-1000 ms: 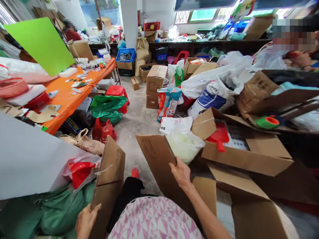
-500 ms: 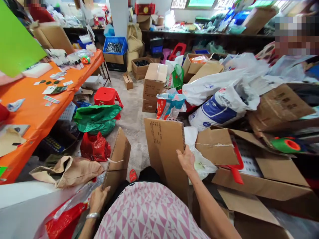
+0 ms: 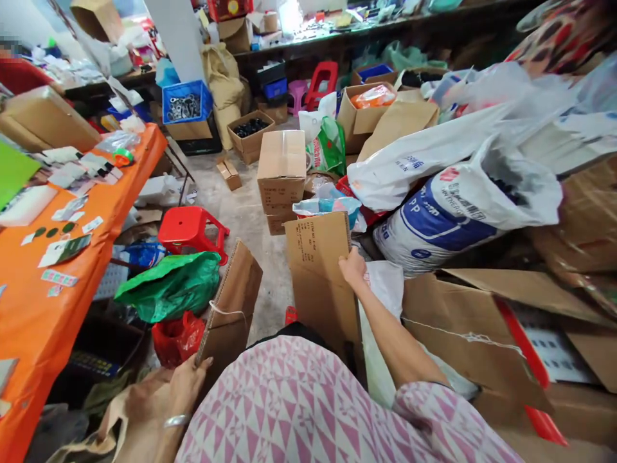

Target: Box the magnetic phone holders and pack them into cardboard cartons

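our left hand grips the edge of one upright cardboard flap at the bottom centre of the frame, while our right hand closes over the top edge of a second cardboard flap just to its right. left of the flaps lie a green plastic bag and a red stool, the orange counter runs along the left edge, and a white woven sack slumps at centre right

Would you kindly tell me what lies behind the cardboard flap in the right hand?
Above the cardboard flap in the right hand show a blue-and-white plastic bag and stacked cardboard cartons; what lies directly behind it is covered.
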{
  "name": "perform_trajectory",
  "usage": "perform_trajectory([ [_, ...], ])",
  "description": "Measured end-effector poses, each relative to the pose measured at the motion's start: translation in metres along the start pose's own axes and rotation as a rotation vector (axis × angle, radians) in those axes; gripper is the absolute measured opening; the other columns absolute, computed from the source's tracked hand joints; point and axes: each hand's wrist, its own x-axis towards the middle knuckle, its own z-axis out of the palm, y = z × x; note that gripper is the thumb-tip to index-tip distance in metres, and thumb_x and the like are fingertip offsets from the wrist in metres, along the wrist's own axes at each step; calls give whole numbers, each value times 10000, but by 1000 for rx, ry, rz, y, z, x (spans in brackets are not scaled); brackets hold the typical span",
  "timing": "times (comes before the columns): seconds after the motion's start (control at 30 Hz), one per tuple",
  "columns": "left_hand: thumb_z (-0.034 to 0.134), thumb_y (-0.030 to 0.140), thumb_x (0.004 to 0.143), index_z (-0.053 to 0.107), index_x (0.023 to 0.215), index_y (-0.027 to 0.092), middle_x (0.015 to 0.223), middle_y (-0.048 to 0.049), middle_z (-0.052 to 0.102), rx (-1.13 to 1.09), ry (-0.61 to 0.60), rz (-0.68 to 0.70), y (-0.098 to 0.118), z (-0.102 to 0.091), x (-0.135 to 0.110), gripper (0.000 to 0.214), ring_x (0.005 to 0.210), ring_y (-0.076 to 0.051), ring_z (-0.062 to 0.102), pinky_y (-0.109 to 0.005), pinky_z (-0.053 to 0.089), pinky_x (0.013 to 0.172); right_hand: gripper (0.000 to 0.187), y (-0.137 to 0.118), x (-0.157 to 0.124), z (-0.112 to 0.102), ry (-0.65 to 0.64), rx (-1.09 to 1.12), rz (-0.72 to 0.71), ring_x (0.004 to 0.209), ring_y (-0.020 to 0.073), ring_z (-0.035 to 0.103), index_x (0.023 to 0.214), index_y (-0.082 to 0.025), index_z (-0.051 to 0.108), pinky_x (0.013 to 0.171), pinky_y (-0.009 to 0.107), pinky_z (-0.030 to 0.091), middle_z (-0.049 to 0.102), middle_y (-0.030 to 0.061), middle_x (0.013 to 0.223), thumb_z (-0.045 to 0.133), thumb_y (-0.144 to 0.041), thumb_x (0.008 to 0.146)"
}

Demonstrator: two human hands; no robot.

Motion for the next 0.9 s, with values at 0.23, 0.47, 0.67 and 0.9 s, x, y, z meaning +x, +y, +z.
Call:
perform_trajectory([
  [0.23,496,446,914,684,1197,201,855,-65,721,62,-79,70,76,-45,83,418,936,-265,665,-287,419,729,666,-31,59,41,-76,-21,70,1282,372,488,1503,-82,312,1002,514,401,403,281,1453,478,-85,858],
  [0.47,514,414,915,713,1134,190,762,-28,686,164,-100,421,122,-103,163,371,795,-203,630,-255,367,689,582,-89,-3,76,-192,162,-229,1419,205,371,1482,-131,403,1167,326,305,426,139,1519,528,-259,928],
  [0.67,493,441,910,699,1192,217,780,-46,709,321,-103,652,166,-147,221,415,869,-253,654,-279,371,688,492,-196,-66,90,-272,328,-433,1214,262,558,1283,-103,568,1041,377,419,609,177,1295,660,-347,866],
  [0.9,410,527,931,703,1144,166,825,-100,727,469,-119,773,190,-147,280,512,891,-302,673,-311,464,676,197,-185,-92,84,-294,559,-244,747,104,615,862,-169,670,717,187,427,683,-18,766,507,-232,954],
])
